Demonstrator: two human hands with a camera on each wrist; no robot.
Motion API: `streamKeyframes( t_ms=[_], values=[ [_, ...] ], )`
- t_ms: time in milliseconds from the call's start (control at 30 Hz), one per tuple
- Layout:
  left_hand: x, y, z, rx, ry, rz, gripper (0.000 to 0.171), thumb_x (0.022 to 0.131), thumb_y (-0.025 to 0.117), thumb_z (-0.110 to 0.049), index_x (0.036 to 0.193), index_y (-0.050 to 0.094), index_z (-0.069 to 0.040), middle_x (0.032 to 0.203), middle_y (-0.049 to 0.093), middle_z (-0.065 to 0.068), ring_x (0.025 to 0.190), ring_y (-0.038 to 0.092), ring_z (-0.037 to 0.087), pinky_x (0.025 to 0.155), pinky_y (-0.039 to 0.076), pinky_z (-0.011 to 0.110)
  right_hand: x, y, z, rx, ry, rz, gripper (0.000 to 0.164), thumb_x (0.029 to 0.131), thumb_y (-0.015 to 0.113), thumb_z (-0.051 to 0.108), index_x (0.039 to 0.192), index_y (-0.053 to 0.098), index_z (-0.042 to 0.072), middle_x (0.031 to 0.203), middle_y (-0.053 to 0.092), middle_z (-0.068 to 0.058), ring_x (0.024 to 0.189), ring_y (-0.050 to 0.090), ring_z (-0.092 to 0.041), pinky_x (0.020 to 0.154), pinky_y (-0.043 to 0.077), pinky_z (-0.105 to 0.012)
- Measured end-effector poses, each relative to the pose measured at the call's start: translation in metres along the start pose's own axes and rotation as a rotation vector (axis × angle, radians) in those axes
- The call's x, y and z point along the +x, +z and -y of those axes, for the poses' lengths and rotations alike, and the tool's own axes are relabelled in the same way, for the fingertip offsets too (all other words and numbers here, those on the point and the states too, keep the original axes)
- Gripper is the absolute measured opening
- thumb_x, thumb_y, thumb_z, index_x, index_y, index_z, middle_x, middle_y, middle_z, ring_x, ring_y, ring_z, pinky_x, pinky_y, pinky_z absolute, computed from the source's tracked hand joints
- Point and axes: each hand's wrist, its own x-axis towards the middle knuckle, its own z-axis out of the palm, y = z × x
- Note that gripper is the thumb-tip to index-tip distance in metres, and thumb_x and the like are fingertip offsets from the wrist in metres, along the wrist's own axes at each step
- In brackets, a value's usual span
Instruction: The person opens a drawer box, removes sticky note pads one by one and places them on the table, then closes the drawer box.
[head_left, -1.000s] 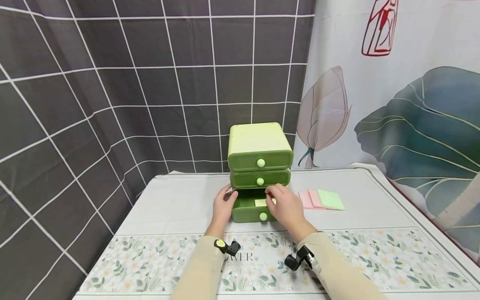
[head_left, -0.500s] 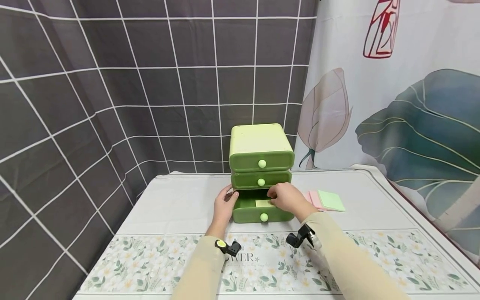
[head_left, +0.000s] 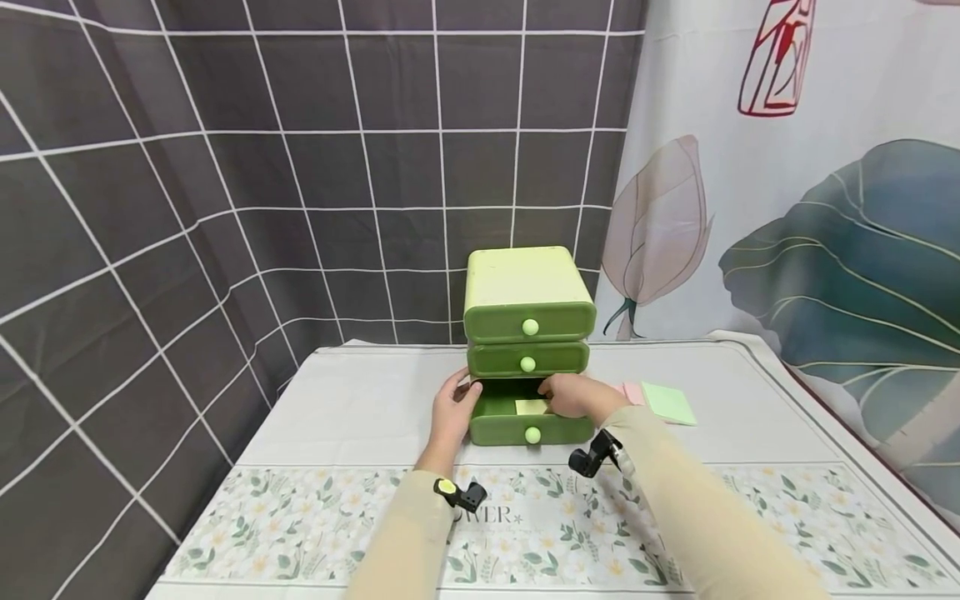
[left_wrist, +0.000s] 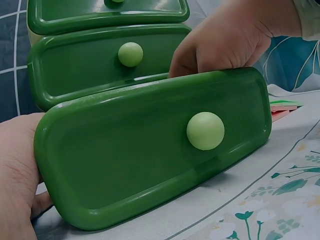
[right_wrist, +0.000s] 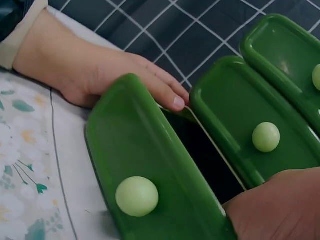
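Observation:
A small green drawer cabinet (head_left: 528, 279) with round pale knobs has its bottom drawer (head_left: 506, 430) pulled out. A pale yellow sticky note pad (head_left: 531, 407) lies inside the drawer. My left hand (head_left: 452, 412) rests against the drawer's left side, thumb at the upper rim and fingers stretched along the outside. My right hand (head_left: 576, 396) reaches over the drawer's right part, fingers pointing down inside. In the left wrist view the front panel (left_wrist: 150, 155) hides those fingertips, so I cannot tell what they hold.
Pink sticky notes (head_left: 633, 392) and a light green pad (head_left: 670, 404) lie on the table right of the cabinet, partly behind my right forearm. The middle drawer (head_left: 498, 360) and top drawer (head_left: 498, 323) are closed. A floral mat (head_left: 315, 525) covers the table's front.
My right hand has moved a little right and deeper into the bottom drawer, its forearm now covering part of the pink notes. The left hand keeps its place at the drawer's side.

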Motion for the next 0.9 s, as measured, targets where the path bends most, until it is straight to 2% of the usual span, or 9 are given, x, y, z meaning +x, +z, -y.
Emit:
streamKeyframes(
  t_ms=[100, 167, 333, 433, 500, 667, 800, 900],
  values=[
    [-0.0004, -0.0002, 0.0003, -0.002, 0.000, 0.006, 0.038, 0.087, 0.065, -0.021, 0.124, 0.058, -0.016, 0.127, 0.053, 0.005, 0.109, 0.054, 0.023, 0.092, 0.045, 0.036, 0.0019, -0.0028, 0.0023, -0.043, 0.018, 0.101, 0.031, 0.092, 0.052, 0.013, 0.122, 0.058, 0.006, 0.117, 0.058, -0.010, 0.107, 0.051, -0.025, 0.093, 0.040, -0.041],
    [-0.0005, -0.0005, 0.0005, 0.000, 0.000, 0.011, 0.039, 0.087, 0.064, -0.021, 0.124, 0.057, -0.016, 0.127, 0.053, 0.005, 0.109, 0.054, 0.023, 0.092, 0.045, 0.035, 0.0033, -0.0050, 0.0037, -0.082, 0.041, 0.151, 0.028, 0.093, 0.048, 0.014, 0.118, 0.059, 0.010, 0.115, 0.057, -0.007, 0.102, 0.050, -0.023, 0.090, 0.040, -0.041],
    [-0.0012, -0.0015, 0.0017, 0.013, 0.000, 0.021, 0.041, 0.087, 0.064, -0.026, 0.126, 0.056, -0.018, 0.130, 0.051, 0.005, 0.111, 0.053, 0.023, 0.092, 0.045, 0.036, 0.0053, -0.0094, 0.0070, -0.122, 0.114, 0.202, 0.019, 0.093, 0.046, 0.016, 0.107, 0.058, 0.017, 0.103, 0.052, -0.004, 0.091, 0.046, -0.022, 0.082, 0.039, -0.040],
    [-0.0013, -0.0014, 0.0015, 0.014, 0.001, 0.022, 0.042, 0.086, 0.064, -0.028, 0.126, 0.056, -0.018, 0.131, 0.050, 0.004, 0.112, 0.052, 0.024, 0.093, 0.044, 0.036, 0.0044, -0.0104, 0.0089, -0.102, 0.149, 0.183, 0.013, 0.092, 0.048, 0.018, 0.100, 0.058, 0.018, 0.098, 0.051, -0.004, 0.087, 0.046, -0.021, 0.077, 0.040, -0.040],
    [-0.0005, -0.0015, 0.0014, 0.010, 0.005, 0.021, 0.042, 0.086, 0.065, -0.028, 0.126, 0.056, -0.018, 0.131, 0.050, 0.005, 0.112, 0.052, 0.024, 0.094, 0.043, 0.037, 0.0047, -0.0098, 0.0095, -0.092, 0.158, 0.145, 0.006, 0.090, 0.052, 0.018, 0.090, 0.058, 0.017, 0.090, 0.051, -0.005, 0.082, 0.048, -0.022, 0.073, 0.041, -0.040],
    [0.0012, -0.0018, 0.0007, 0.014, 0.002, 0.021, 0.042, 0.086, 0.065, -0.027, 0.126, 0.056, -0.017, 0.131, 0.050, 0.005, 0.112, 0.053, 0.024, 0.094, 0.043, 0.036, 0.0075, -0.0048, 0.0075, 0.019, 0.186, -0.006, 0.019, 0.093, 0.048, 0.019, 0.075, 0.052, 0.013, 0.079, 0.052, -0.004, 0.074, 0.051, -0.019, 0.074, 0.043, -0.036],
    [0.0026, -0.0013, 0.0024, 0.028, -0.007, 0.019, 0.041, 0.086, 0.064, -0.028, 0.125, 0.056, -0.021, 0.130, 0.051, 0.001, 0.111, 0.053, 0.021, 0.093, 0.043, 0.034, 0.0096, -0.0026, 0.0060, 0.084, 0.177, -0.069, 0.021, 0.095, 0.042, 0.018, 0.080, 0.054, 0.010, 0.077, 0.052, -0.004, 0.073, 0.050, -0.019, 0.075, 0.041, -0.035],
    [0.0027, -0.0013, 0.0036, 0.032, -0.010, 0.019, 0.041, 0.086, 0.065, -0.028, 0.125, 0.056, -0.021, 0.130, 0.051, 0.000, 0.111, 0.053, 0.020, 0.093, 0.043, 0.033, 0.0097, -0.0025, 0.0065, 0.033, 0.164, -0.028, 0.016, 0.095, 0.043, 0.015, 0.087, 0.055, 0.009, 0.080, 0.053, -0.005, 0.075, 0.050, -0.019, 0.076, 0.042, -0.037]
  ],
)
